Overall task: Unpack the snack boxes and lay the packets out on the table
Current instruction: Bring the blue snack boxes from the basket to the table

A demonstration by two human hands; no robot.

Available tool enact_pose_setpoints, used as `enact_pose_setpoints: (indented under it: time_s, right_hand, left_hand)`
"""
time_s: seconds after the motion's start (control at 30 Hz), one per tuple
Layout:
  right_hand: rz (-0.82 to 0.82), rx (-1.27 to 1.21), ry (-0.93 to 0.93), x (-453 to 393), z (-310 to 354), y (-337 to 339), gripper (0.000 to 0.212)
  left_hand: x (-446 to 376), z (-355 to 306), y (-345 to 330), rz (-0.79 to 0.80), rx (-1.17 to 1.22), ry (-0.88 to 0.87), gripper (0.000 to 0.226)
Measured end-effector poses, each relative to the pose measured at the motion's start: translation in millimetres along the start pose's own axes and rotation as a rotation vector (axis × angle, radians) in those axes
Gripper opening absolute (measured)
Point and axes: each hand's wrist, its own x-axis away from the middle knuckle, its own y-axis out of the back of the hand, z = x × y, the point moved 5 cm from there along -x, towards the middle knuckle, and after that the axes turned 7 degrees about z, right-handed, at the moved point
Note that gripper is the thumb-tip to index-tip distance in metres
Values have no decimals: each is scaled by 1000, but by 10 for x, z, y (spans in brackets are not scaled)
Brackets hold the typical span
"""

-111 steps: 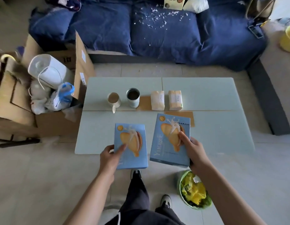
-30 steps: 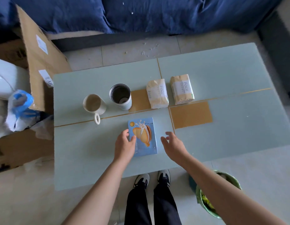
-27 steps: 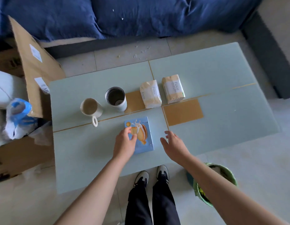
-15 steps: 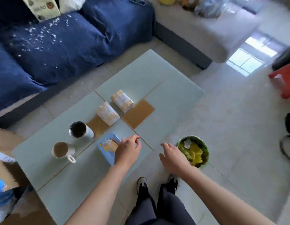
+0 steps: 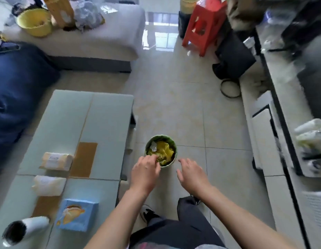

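One blue snack box (image 5: 77, 214) lies flat on the pale green table (image 5: 106, 123) near its front edge. Two cream wrapped packets (image 5: 56, 160) (image 5: 48, 185) lie side by side further along the table. My left hand (image 5: 145, 170) is off the table, over the floor, its bent fingertips at the near rim of a green bin (image 5: 171, 163) holding yellow wrappers. Whether those fingers hold anything is hidden. My right hand (image 5: 191, 174) hovers to the right of the bin with its fingers spread and nothing in it.
A white tumbler (image 5: 21, 230) stands at the table's near left corner. A blue sofa (image 5: 16, 83) runs along the far side and a grey sofa (image 5: 95, 38) sits beyond. A red stool (image 5: 203, 24) and a white TV cabinet (image 5: 274, 141) stand to the right.
My view has swung right, away from the table. My left hand has left the blue box and moved to the green bin. My right hand has moved beside the bin.
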Motion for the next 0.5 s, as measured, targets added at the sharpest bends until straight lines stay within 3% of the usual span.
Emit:
enact_pose_setpoints:
  time_s: [0.5]
  right_hand:
    - [-211,-312,-443,802,-2799,586,36]
  left_hand:
    - [-728,-2875,-1066,172,-227,-503,30]
